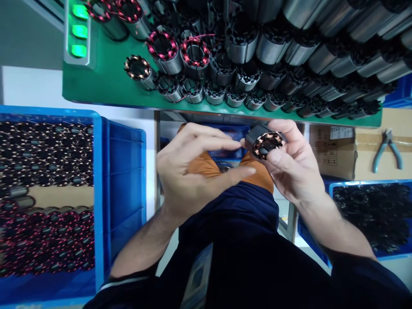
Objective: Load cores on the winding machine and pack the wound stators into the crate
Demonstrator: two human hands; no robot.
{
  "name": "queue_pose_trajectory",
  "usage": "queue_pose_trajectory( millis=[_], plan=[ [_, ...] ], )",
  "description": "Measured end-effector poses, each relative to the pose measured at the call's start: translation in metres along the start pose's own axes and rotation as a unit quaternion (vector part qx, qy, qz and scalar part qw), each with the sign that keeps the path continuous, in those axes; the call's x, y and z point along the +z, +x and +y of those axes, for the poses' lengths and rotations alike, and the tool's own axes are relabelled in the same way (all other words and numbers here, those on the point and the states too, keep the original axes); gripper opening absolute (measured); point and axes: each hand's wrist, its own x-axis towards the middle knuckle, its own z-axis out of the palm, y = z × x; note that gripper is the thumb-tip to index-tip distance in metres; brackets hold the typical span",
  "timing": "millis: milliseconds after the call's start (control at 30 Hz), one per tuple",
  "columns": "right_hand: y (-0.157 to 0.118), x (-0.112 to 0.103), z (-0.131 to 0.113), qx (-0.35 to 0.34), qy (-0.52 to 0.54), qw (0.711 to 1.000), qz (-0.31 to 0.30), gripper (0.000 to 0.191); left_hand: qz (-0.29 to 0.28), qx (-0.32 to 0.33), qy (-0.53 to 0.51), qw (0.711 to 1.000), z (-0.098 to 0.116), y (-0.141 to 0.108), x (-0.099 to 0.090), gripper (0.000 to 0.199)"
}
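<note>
My right hand grips a motor stator, a dark metal cylinder with copper windings around its near end. The thumb presses on the winding rim and the fingers curl behind the body. My left hand is close by on the left, its fingers stretched toward the stator and its thumb held apart from them. Nothing sits between the left thumb and fingers. Whether the left fingertips touch the stator's side I cannot tell. Both hands are above my lap, just below the green bench edge.
Rows of stators stand on the green bench, some wound in red or copper wire. A box with green lights is at its left. Wound stators fill a blue crate on the left. Pliers lie on a carton; black parts fill a bin.
</note>
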Motion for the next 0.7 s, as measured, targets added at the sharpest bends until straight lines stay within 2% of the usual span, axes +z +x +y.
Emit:
queue_pose_trajectory(
  millis=[133,233,333,400,467,567,700],
  plan=[
    [0.0,0.003,0.009,-0.011,-0.011,1.0,-0.002,0.055,0.04,0.013,-0.028,0.999,0.006,0.007,0.016,0.014],
    [-0.002,-0.002,0.014,-0.017,0.001,1.0,-0.004,0.052,0.002,-0.002,-0.042,0.999,-0.004,0.0,0.018,0.008],
    [-0.004,-0.006,0.017,-0.021,0.003,1.0,0.003,0.051,-0.032,-0.054,-0.084,0.994,-0.012,-0.01,0.018,0.008],
    [-0.005,-0.008,0.019,-0.027,0.0,1.0,0.009,0.051,-0.026,-0.07,-0.114,0.991,-0.011,-0.013,0.02,0.012],
    [-0.006,-0.007,0.021,-0.033,0.006,0.999,0.008,0.049,-0.004,-0.057,-0.113,0.992,-0.006,-0.011,0.023,0.019],
    [-0.005,-0.004,0.023,-0.03,0.022,0.999,0.007,0.049,0.017,-0.043,-0.079,0.996,0.001,-0.005,0.026,0.006],
    [-0.006,-0.004,0.022,-0.01,0.013,1.0,0.012,0.049,-0.026,-0.09,-0.084,0.992,-0.005,-0.01,0.024,0.008]
  ],
)
